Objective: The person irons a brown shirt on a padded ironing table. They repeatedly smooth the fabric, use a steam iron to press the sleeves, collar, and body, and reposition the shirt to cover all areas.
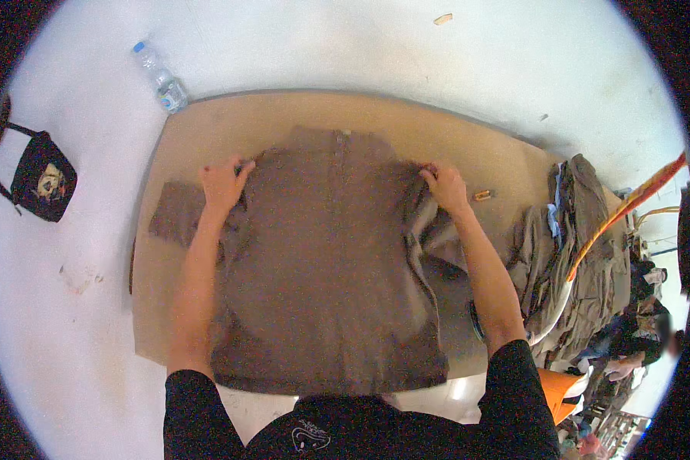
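A brown collared garment (pixel 328 247) lies spread over the tan board-topped table (pixel 172 299), its collar away from me and its hem near my body. My left hand (pixel 221 181) pinches the cloth at the left shoulder edge. At the opposite shoulder, my right hand (pixel 447 187) pinches the cloth between thumb and fingers. One sleeve (pixel 175 213) sticks out past my left forearm. Beyond my right forearm, grey-brown cloth lies partly hidden. A dark-edged object (pixel 476 321) shows beside that forearm; I cannot tell what it is.
Brown garments (pixel 586 276) are heaped at the right. An orange-and-yellow wrapped cord (pixel 621 210) runs over them into a pale hose (pixel 558 310). A small orange tool (pixel 483 195) lies on the table. A plastic bottle (pixel 169 92), a black bag (pixel 45 178) and a person (pixel 638 351) are farther out.
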{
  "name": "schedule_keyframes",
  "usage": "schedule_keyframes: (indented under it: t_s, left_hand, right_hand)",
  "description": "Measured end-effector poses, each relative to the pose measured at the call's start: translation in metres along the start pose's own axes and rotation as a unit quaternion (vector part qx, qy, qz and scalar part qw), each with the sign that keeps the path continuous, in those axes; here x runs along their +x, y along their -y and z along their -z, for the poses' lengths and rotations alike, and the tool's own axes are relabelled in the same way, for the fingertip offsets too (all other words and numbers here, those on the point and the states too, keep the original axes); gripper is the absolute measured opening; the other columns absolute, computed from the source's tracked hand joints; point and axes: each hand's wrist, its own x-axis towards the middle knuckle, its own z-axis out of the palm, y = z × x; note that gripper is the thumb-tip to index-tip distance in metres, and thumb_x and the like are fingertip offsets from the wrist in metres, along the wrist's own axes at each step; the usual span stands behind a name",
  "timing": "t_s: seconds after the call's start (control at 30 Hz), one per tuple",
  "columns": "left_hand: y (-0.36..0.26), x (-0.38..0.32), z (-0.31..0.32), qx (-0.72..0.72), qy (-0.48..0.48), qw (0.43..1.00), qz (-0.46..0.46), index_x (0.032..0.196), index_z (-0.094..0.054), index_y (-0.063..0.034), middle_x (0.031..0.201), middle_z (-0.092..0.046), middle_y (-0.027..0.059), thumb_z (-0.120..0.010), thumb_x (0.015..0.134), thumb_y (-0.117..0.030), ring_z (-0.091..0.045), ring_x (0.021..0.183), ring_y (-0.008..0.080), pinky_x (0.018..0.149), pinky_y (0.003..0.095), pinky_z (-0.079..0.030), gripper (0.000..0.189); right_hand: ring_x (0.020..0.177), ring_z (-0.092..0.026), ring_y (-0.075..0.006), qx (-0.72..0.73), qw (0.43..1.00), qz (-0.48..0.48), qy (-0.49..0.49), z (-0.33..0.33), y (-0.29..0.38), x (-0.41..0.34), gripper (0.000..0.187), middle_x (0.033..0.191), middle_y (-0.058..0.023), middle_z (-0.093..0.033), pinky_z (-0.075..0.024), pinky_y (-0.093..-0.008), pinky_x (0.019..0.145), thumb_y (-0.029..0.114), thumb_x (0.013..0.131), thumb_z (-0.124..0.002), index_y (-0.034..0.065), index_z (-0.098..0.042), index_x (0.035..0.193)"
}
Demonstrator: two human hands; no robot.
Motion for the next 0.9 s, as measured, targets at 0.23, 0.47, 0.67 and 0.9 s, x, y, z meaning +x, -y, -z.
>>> schedule_keyframes:
  t_s: [0.23, 0.47, 0.67, 0.9]
  left_hand:
    - [-0.049, 0.005, -0.012, -0.034, -0.097, 0.991, -0.089, 0.152, -0.037, -0.019, 0.153, -0.037, 0.0161, -0.065, 0.086, -0.049, -0.037, 0.139, 0.0373, 0.114, 0.0693, -0.012, 0.077]
    - [-0.223, -0.208, -0.03, -0.23, 0.225, 0.926, -0.198, 0.151, -0.039, -0.0199, 0.157, -0.034, 0.0137, -0.065, 0.086, -0.047, -0.029, 0.145, 0.0365, 0.11, 0.0716, -0.017, 0.075]
    - [-0.256, -0.279, -0.025, -0.18, 0.219, 0.915, -0.286, 0.153, -0.035, -0.0204, 0.159, -0.028, 0.0144, -0.062, 0.09, -0.049, -0.028, 0.146, 0.0363, 0.112, 0.068, -0.022, 0.074]
    - [-0.291, -0.305, -0.02, -0.235, 0.22, 0.902, -0.288, 0.151, -0.038, -0.0144, 0.162, -0.025, 0.0125, -0.057, 0.094, -0.048, -0.023, 0.149, 0.0346, 0.116, 0.0644, -0.017, 0.069]
  right_hand:
    - [0.113, -0.06, -0.0378, 0.011, 0.996, -0.09, 0.022, 0.048, -0.067, -0.032, 0.067, 0.128, -0.024, -0.06, -0.0476, -0.0438, 0.096, 0.038, 0.085, -0.074, 0.0027, -0.051, 0.138]
    - [0.11, -0.061, -0.0339, -0.072, 0.864, 0.011, 0.498, 0.012, -0.106, -0.105, 0.049, 0.114, -0.0238, -0.064, -0.0517, -0.0468, 0.085, 0.043, 0.079, -0.079, 0.0031, -0.068, 0.104]
    - [0.08, -0.064, -0.0195, 0.299, 0.946, -0.092, -0.09, 0.086, -0.163, 0.058, 0.037, 0.093, -0.0106, -0.069, -0.0532, -0.0369, 0.073, 0.025, 0.083, -0.073, -0.0003, -0.066, 0.109]
    - [0.101, -0.067, -0.0295, 0.08, 0.967, 0.108, 0.217, 0.107, -0.088, -0.151, 0.069, 0.107, -0.0174, -0.071, -0.0515, -0.0422, 0.089, 0.046, 0.078, -0.079, 0.0035, -0.06, 0.128]
